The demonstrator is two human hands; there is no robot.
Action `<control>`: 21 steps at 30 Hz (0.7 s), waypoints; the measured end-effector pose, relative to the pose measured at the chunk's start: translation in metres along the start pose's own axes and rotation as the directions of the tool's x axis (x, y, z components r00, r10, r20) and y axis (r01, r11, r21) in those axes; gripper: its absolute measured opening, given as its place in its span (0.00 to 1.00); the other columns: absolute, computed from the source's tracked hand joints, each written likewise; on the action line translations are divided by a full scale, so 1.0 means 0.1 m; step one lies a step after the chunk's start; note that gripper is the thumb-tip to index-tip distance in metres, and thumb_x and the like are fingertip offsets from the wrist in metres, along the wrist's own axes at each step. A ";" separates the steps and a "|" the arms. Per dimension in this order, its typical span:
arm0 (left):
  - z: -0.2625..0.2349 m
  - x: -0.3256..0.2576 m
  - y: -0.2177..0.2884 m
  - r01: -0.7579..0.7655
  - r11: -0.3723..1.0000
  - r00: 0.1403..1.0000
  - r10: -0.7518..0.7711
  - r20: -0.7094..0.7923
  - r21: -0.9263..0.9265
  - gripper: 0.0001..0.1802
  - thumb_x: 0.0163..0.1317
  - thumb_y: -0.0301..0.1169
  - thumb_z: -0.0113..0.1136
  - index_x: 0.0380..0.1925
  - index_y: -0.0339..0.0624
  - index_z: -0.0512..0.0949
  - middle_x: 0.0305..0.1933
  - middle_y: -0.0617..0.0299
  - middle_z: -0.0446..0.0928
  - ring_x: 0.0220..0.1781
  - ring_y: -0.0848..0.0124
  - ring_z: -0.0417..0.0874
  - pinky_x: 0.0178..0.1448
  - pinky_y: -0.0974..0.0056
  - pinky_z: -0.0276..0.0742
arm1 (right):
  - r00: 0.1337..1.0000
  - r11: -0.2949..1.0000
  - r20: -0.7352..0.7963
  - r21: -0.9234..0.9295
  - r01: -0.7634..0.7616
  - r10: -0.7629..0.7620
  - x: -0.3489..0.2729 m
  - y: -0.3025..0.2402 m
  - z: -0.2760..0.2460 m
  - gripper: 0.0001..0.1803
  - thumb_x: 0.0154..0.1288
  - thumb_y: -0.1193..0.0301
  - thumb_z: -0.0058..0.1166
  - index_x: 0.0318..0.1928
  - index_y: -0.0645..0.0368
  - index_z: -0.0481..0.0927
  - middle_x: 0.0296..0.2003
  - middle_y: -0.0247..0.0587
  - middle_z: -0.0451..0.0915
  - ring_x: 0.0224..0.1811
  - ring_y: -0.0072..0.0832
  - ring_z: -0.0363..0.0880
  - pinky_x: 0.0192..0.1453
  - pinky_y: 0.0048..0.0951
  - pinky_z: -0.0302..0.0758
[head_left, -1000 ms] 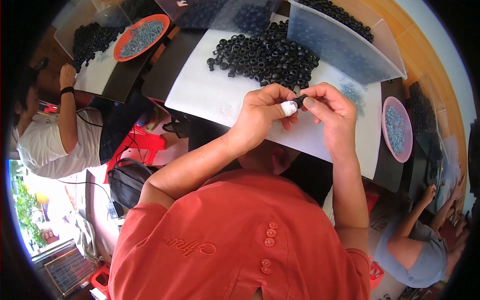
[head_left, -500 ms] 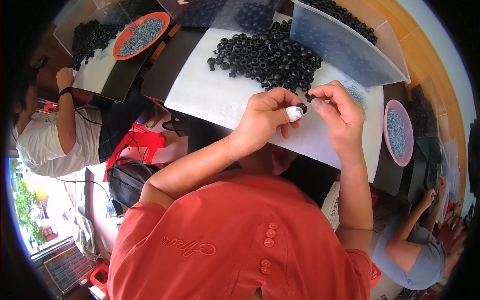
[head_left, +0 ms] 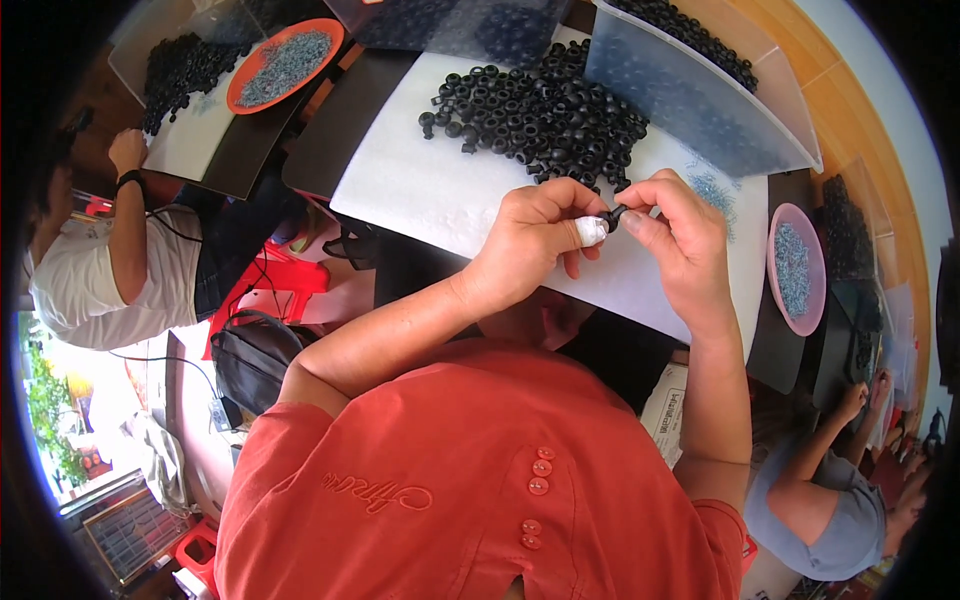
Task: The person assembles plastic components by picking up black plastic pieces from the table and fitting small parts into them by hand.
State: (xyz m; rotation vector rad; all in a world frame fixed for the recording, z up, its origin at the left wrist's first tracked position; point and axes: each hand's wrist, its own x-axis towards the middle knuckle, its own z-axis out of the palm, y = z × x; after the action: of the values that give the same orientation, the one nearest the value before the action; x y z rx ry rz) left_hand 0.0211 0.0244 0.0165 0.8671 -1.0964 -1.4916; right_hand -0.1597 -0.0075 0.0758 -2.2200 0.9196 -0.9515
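My left hand [head_left: 530, 235], its thumb wrapped in white tape [head_left: 591, 231], pinches a small round black part [head_left: 603, 216]. Coming from the right, the thumb and fingers of my right hand [head_left: 682, 232] close on another small black piece [head_left: 617, 212]. The two pieces touch between my fingertips, above the near side of a white sheet [head_left: 400, 190]. Just beyond my hands lies a heap of black ring-shaped parts [head_left: 540, 115], some with holes showing. My fingers partly cover both held pieces.
A clear bin [head_left: 690, 100] of black parts stands behind the heap. Thin bluish-grey metal pieces [head_left: 712, 195] lie on the sheet; more fill a pink bowl [head_left: 797, 270] at the right. Co-workers sit at the left [head_left: 120, 260] and right [head_left: 830, 500]. An orange bowl [head_left: 285, 65] stands far left.
My right hand has shifted slightly left, bringing its black piece from just apart to touching the part in my left hand. My left hand has hardly moved.
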 end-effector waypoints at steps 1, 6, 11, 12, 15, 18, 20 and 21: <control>0.00 0.00 0.00 -0.006 1.000 1.000 0.006 0.003 -0.007 0.08 0.65 0.24 0.61 0.42 0.31 0.78 0.32 0.60 0.79 0.32 0.74 0.81 0.29 0.71 0.78 | 1.000 1.000 0.001 0.000 0.001 -0.001 0.00 -0.01 0.00 0.06 0.59 0.83 0.56 0.38 0.64 0.77 0.30 0.41 0.75 0.31 0.30 0.78 0.37 0.28 0.74; 0.01 -0.01 0.01 -0.005 1.000 1.000 0.005 0.003 -0.020 0.08 0.65 0.23 0.60 0.42 0.31 0.78 0.32 0.59 0.79 0.32 0.74 0.81 0.29 0.71 0.78 | 1.000 1.000 -0.026 0.027 -0.002 0.003 -0.02 -0.02 0.04 0.06 0.59 0.82 0.56 0.38 0.65 0.77 0.29 0.41 0.75 0.31 0.30 0.79 0.37 0.28 0.74; 0.03 -0.02 0.03 0.005 1.000 1.000 -0.006 -0.030 -0.024 0.05 0.64 0.24 0.60 0.36 0.32 0.78 0.29 0.61 0.77 0.29 0.77 0.78 0.28 0.72 0.75 | 0.998 0.999 -0.047 0.028 -0.037 0.038 -0.04 0.01 0.09 0.05 0.60 0.81 0.57 0.37 0.65 0.78 0.29 0.41 0.77 0.31 0.30 0.79 0.37 0.27 0.74; 0.03 -0.03 0.02 0.005 1.000 0.999 -0.006 -0.031 -0.025 0.05 0.64 0.24 0.60 0.36 0.32 0.78 0.29 0.61 0.77 0.29 0.77 0.78 0.28 0.72 0.75 | 0.997 0.998 -0.056 0.027 -0.057 0.058 -0.05 0.01 0.10 0.05 0.60 0.80 0.58 0.37 0.65 0.78 0.29 0.41 0.78 0.31 0.29 0.79 0.37 0.27 0.74; 0.03 -0.04 0.00 -0.013 0.999 0.999 0.011 -0.049 -0.036 0.04 0.64 0.23 0.61 0.36 0.32 0.78 0.29 0.61 0.77 0.29 0.77 0.78 0.27 0.71 0.75 | 0.994 0.996 -0.070 0.040 -0.083 0.086 -0.05 0.00 0.12 0.04 0.62 0.78 0.58 0.37 0.65 0.79 0.28 0.32 0.77 0.28 0.17 0.70 0.32 0.21 0.66; 0.01 -0.04 -0.04 -0.046 0.999 0.998 0.045 -0.041 -0.014 0.07 0.65 0.22 0.61 0.41 0.31 0.78 0.31 0.59 0.80 0.30 0.75 0.80 0.29 0.71 0.77 | 0.979 0.968 -0.072 0.185 -0.173 0.188 -0.06 0.02 0.16 0.04 0.62 0.78 0.58 0.36 0.65 0.79 0.28 0.31 0.77 0.28 0.16 0.70 0.32 0.21 0.66; 0.02 -0.04 -0.02 -0.024 0.999 0.998 0.022 -0.053 -0.030 0.06 0.65 0.22 0.61 0.40 0.31 0.78 0.31 0.59 0.80 0.30 0.75 0.80 0.29 0.71 0.77 | 0.983 0.979 -0.088 0.140 -0.147 0.160 -0.08 0.01 0.16 0.04 0.62 0.78 0.58 0.37 0.65 0.78 0.28 0.31 0.76 0.28 0.16 0.70 0.32 0.21 0.66; 0.03 -0.04 -0.02 -0.025 0.999 0.998 0.023 -0.053 -0.030 0.06 0.65 0.22 0.61 0.40 0.31 0.78 0.31 0.59 0.80 0.30 0.75 0.80 0.29 0.71 0.77 | 0.986 0.988 -0.102 0.096 -0.121 0.131 -0.09 0.01 0.17 0.04 0.63 0.78 0.58 0.37 0.65 0.78 0.27 0.32 0.76 0.27 0.17 0.70 0.32 0.21 0.66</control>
State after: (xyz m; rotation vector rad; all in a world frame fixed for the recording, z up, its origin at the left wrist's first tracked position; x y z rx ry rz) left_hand 0.0188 0.0288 0.0158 0.8643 -1.0394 -1.4544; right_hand -0.1516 0.0023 0.0620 -2.0261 1.0329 -1.0411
